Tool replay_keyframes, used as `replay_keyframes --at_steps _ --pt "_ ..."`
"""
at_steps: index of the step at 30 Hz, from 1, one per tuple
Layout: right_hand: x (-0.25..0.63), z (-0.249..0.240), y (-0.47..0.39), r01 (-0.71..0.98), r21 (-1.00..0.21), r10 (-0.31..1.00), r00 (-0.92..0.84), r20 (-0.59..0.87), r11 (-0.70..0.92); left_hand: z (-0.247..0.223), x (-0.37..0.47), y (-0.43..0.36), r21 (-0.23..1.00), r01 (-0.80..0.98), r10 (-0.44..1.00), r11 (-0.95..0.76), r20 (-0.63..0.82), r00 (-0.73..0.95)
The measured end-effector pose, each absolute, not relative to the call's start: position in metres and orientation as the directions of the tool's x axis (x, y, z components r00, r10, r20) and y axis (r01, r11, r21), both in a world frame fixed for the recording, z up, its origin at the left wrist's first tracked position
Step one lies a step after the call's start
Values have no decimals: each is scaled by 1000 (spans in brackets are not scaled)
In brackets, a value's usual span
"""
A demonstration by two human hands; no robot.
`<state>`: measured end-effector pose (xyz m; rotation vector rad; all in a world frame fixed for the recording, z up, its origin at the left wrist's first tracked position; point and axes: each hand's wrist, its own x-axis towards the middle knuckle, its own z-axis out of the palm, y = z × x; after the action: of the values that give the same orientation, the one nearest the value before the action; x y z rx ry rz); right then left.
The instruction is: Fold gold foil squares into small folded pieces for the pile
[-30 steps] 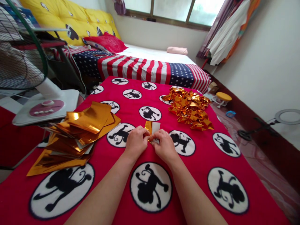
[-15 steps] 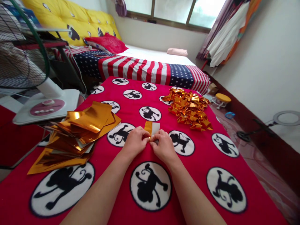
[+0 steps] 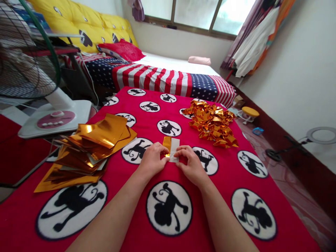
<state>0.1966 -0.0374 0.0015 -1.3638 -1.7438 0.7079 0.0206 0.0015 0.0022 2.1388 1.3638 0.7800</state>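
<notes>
The left hand (image 3: 154, 157) is curling over the left side of a small folded paper (image 3: 175, 145), its thumb and fingertips lying close together around a bit of gold foil at the near edge; whether they are pinching it or only pressing it down, I cannot tell. The right hand (image 3: 193, 164) is arching more widely, a gap showing between thumb and forefinger, with its fingertips touching the right edge of the white strip and its thumb lying by the near right corner. The paper is lying between the two hands on a red cloth (image 3: 169, 175) printed with black monkeys in white circles, showing gold on its left and white on its right, and the fingers are hiding parts of its sides. To the left, a loose stack of gold sheets (image 3: 105, 131) is spreading over the cloth; to the far right, a heap of folded gold pieces (image 3: 212, 119) is sitting well apart from the hands. A fan (image 3: 28, 59) is standing beyond the stack, its cage blocking part of what lies behind. Past the cloth's far edge, a bed (image 3: 162, 82) is stretching beneath a window (image 3: 194, 15), and a yellow stool (image 3: 250, 112) is standing at the right.
</notes>
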Motion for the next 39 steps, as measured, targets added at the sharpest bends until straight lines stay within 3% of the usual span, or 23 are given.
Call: replay_keyframes --at_steps 10,23,30,39 --pt "195 -6 -34 530 -788 933 -21 359 315 -2 20 2 672 624 913 -399 224 342" --pt "188 -9 -11 693 -671 946 -50 322 265 2 20 1 659 640 914 -395 210 347" --pt "194 -10 -5 584 -786 977 -74 200 205 3 20 1 660 648 922 -379 207 328" --pt "185 -4 -11 762 -624 970 -18 243 171 2 20 0 666 635 918 -391 228 325"
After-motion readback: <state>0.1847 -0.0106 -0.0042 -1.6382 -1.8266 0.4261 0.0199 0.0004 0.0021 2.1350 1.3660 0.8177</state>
